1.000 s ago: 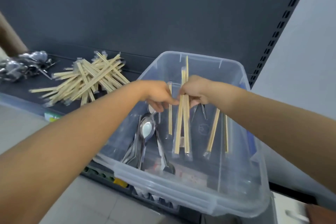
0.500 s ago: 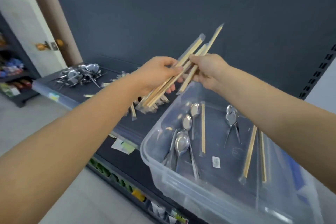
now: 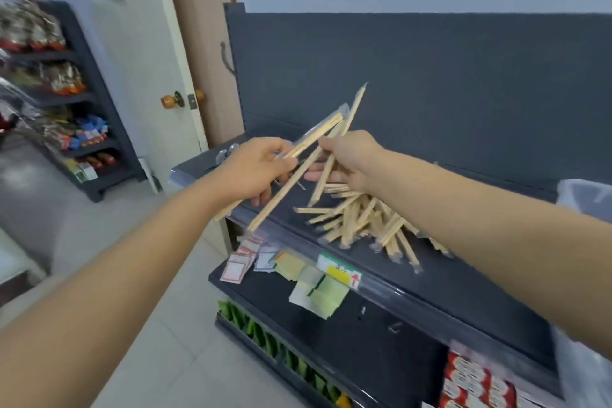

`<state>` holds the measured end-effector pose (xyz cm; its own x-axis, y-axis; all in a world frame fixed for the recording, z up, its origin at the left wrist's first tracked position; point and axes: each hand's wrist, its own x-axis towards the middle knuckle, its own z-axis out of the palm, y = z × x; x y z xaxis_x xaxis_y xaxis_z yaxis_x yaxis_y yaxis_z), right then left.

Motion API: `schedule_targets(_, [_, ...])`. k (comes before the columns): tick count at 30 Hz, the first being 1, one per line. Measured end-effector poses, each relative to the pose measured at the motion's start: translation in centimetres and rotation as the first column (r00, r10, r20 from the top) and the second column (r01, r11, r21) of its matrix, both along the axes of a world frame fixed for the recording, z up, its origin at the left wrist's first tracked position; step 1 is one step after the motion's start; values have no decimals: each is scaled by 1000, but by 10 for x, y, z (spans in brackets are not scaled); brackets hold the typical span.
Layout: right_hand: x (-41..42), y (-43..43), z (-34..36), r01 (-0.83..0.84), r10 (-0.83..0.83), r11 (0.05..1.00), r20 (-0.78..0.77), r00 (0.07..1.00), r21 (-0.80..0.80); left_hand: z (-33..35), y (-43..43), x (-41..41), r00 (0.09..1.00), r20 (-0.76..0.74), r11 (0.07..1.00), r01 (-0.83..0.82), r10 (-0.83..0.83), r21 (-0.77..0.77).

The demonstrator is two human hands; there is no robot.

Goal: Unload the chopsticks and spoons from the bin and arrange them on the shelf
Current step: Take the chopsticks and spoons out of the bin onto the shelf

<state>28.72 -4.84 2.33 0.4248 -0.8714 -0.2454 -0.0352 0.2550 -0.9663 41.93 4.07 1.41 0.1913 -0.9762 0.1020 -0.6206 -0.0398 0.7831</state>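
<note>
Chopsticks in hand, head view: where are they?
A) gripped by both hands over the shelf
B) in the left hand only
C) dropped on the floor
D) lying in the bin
A: the left hand and the right hand both grip the wrapped chopsticks, held in the air over the shelf, up and to the left of the pile lying there.

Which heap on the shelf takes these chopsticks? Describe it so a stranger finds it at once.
Start at the dark grey back panel and drop to the shelf before it. Under the right forearm lies the chopstick pile: pale wooden sticks in clear sleeves, criss-crossed flat, unlike the held chopsticks above.
</note>
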Motion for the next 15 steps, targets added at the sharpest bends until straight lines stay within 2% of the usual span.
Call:
schedule_targets(4, [64, -14, -29, -23, 28, 998, -78, 997, 60, -21, -10, 86, 998, 22, 995, -67, 66, 74])
schedule_targets(8, [102, -44, -53, 37, -27, 994, -106, 994, 99, -40, -41, 142, 996, -17, 989, -81, 84, 120])
schedule_targets(13, [144, -95, -70, 82, -71, 987, -87, 994, 138, -58, -94, 181, 998, -60, 980, -20, 33, 198])
schedule_targets(15, [154, -110, -71, 108, -102, 981, -48, 994, 162, -60, -116, 186, 995, -97, 969, 58, -35, 239])
